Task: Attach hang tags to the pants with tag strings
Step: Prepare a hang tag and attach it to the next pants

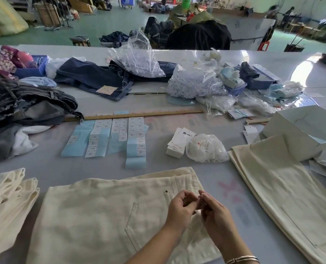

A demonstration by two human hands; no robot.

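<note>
Both my left hand and right hand pinch something tiny (probably a tag string) above the cream pants, and fumbling could drop it.

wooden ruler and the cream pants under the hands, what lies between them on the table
In the head view, rows of blue and white label strips lie between the wooden ruler and the cream pants; nearer the pants, bare table.

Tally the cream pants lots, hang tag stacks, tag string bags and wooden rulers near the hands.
Cream pants lots: 3 (centre, left, right)
Hang tag stack: 1
Tag string bag: 1
Wooden ruler: 1
Total: 6
</note>
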